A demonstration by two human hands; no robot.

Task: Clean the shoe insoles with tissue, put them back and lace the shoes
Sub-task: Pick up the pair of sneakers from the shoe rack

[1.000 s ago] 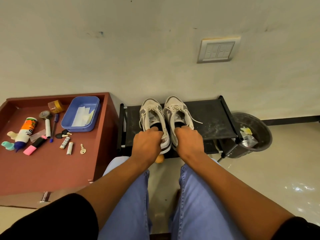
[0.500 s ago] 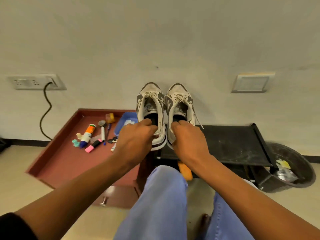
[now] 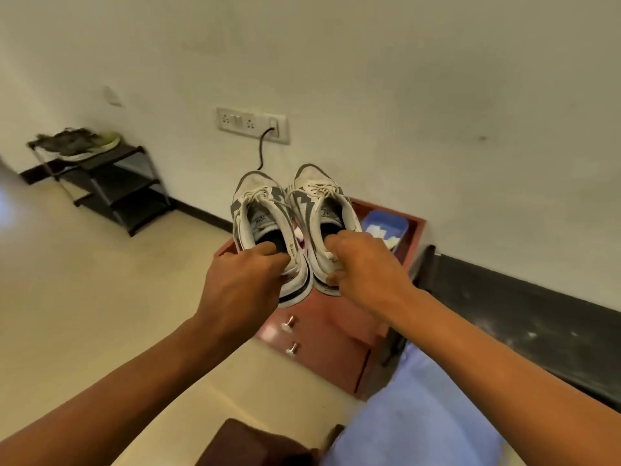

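My left hand (image 3: 243, 284) grips the left shoe (image 3: 265, 227) by its heel, my right hand (image 3: 364, 264) the right shoe (image 3: 322, 213). Both are white-and-grey, laced, side by side, toes pointing away from me.

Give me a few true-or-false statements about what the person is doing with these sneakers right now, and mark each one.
1. Each hand holds one sneaker by its heel end. True: the left hand grips the left sneaker, the right hand grips the right sneaker.
2. The sneakers rest on the floor. False: they are held up in the air in front of the red cabinet.
3. A black cable is plugged into the wall socket. True.
4. The blue tray sits on the black shoe rack. False: it sits on the red cabinet.
5. The sneakers have no laces. False: white laces are threaded through both.
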